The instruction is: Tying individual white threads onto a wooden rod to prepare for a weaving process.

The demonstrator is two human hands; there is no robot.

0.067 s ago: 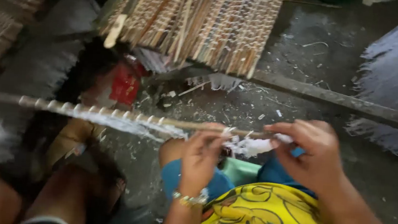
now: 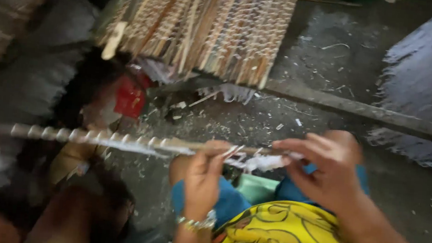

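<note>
Holding a long stick [image 2: 120, 140] level above the floor [image 2: 336, 59], landmark for every entry below.

- Left hand [image 2: 203, 180]: gripping stick from beneath, fingers curled shut round it near its right end; bracelet [image 2: 195, 223] sitting on wrist below.
- Right hand [image 2: 327, 165]: pinching at stick's right tip, thumb and fingers closing on pale fibre [image 2: 259, 163]; other fingers spreading loosely. Exact pinch blurring, hard to confirm.
- Fibre: winding in pale coils along stick leftward, loose tuft hanging just under stick between the two hands.
- Bundle [image 2: 208, 27]: wrapped sticks lying stacked well above stick, ends pointing down toward it.
- Red object [image 2: 130, 97]: lying above stick, left of centre; kind not telling.
- Pale fringe [image 2: 428, 77]: spreading far right of stick.
- Yellow cloth [image 2: 279, 236] and blue cloth [image 2: 230, 201]: lying below stick, over lap.
- Debris scattering on floor behind stick.

Risks, judging only:
- Loosening pinch letting fibre slip, undoing coils near tip.
- Long unsupported left end sagging or swinging, spoiling even spacing.
- Pulling too hard snapping thin fibre.
- Loose tuft catching floor debris.
</note>
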